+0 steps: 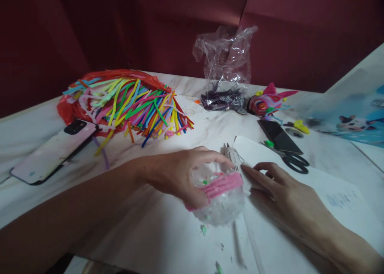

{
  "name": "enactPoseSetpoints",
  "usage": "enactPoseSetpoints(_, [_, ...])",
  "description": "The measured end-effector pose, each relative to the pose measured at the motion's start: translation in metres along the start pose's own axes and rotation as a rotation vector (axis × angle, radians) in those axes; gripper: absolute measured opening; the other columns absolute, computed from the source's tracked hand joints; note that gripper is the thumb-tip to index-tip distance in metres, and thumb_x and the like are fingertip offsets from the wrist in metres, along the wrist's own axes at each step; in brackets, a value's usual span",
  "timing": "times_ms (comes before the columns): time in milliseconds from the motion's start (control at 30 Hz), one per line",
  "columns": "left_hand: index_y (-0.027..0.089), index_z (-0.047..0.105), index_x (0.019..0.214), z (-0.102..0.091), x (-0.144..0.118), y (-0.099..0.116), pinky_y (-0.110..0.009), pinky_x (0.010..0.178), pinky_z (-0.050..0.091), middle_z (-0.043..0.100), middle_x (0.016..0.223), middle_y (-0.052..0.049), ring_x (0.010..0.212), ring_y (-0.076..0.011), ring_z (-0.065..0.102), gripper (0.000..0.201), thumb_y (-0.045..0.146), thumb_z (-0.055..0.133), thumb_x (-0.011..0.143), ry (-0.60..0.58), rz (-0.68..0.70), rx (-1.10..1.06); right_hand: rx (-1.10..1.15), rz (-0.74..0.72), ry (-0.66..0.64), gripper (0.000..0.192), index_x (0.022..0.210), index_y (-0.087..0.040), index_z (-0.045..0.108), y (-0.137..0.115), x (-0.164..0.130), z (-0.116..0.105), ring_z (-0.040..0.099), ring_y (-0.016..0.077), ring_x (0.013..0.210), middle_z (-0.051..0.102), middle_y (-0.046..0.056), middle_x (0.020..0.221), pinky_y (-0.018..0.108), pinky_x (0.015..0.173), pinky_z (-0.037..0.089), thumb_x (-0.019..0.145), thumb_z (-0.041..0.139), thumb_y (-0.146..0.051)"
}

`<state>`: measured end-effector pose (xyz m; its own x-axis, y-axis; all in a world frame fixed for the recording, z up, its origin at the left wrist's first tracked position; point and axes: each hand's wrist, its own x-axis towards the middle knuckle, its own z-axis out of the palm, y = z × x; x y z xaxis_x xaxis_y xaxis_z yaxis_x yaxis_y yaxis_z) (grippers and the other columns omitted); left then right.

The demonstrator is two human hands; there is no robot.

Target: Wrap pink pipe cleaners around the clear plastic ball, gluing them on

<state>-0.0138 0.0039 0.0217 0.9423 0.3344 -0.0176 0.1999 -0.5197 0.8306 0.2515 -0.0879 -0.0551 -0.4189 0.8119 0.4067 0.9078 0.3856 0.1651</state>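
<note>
My left hand [183,178] is closed round a clear, roundish plastic container [222,206] with a pink fuzzy band [225,186] about its middle. Small green and red bits show in or on the clear plastic. Just beyond it lies a small pronged, metallic-looking thing [232,156], partly hidden. To the right, my right hand [279,194] rests over a sheet of white paper [336,194], its fingers apart and its index fingertip near the pronged thing. I see nothing held in it. Green scraps [204,229] lie below the container.
Black-handled scissors [295,162] and a dark flat piece [280,137] lie at right. Colourful pipe cleaners [144,110] spill from a red bag, beside a phone [55,152]. Behind stand a clear bag [225,90] and a pink fuzzy figure [267,102].
</note>
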Motion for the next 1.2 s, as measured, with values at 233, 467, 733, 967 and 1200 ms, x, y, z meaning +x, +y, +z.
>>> enactPoseSetpoints(233, [0.015,0.046,0.119,0.002,0.006,-0.001,-0.032,0.092,0.039,0.05,0.118,-0.006,0.107,-0.0228,0.049,0.067,0.014,0.066,0.055,0.007,-0.023,-0.03,-0.023,0.006,-0.054,0.045,0.12,-0.018,0.052,0.004,0.001,0.001,0.049,0.0133,0.077,0.034,0.0,0.114,0.019,0.042,0.036,0.094,0.018,-0.029])
enactPoseSetpoints(467, [0.016,0.041,0.12,0.006,0.005,0.001,-0.03,0.08,0.045,0.051,0.113,-0.006,0.099,-0.0228,0.053,0.069,0.016,0.066,0.056,0.003,-0.064,-0.025,0.0,0.017,-0.043,0.044,0.123,-0.017,0.049,0.006,0.0,0.001,0.049,0.0178,0.083,0.031,-0.001,0.118,0.021,0.042,0.037,0.097,0.017,-0.032])
enactPoseSetpoints(733, [0.014,0.039,0.121,0.007,0.009,-0.002,-0.031,0.087,0.043,0.047,0.123,-0.009,0.108,-0.024,0.049,0.066,0.018,0.066,0.062,0.045,-0.086,-0.004,0.493,0.013,0.015,0.054,0.14,-0.013,0.029,-0.02,0.006,-0.039,0.029,0.0218,0.113,0.027,0.009,0.121,0.035,0.1,0.032,0.108,0.031,-0.056])
enactPoseSetpoints(967, [0.012,0.036,0.122,0.011,0.015,-0.006,-0.031,0.089,0.041,0.048,0.124,-0.011,0.11,-0.0227,0.049,0.066,0.017,0.066,0.063,0.076,-0.026,-0.073,0.568,-0.108,-0.001,0.052,0.14,-0.009,0.026,-0.037,0.023,-0.038,0.025,0.022,0.116,0.023,0.011,0.123,0.033,0.102,0.03,0.11,0.03,-0.052])
enactPoseSetpoints(1200, [0.014,0.033,0.128,0.006,0.011,-0.008,-0.031,0.089,0.042,0.048,0.124,-0.009,0.111,-0.0232,0.048,0.075,0.024,0.068,0.063,0.11,-0.156,-0.039,0.591,-0.09,0.034,0.05,0.139,-0.011,0.032,-0.035,0.026,-0.033,0.029,0.0214,0.113,0.026,0.009,0.121,0.03,0.098,0.035,0.11,0.034,-0.051])
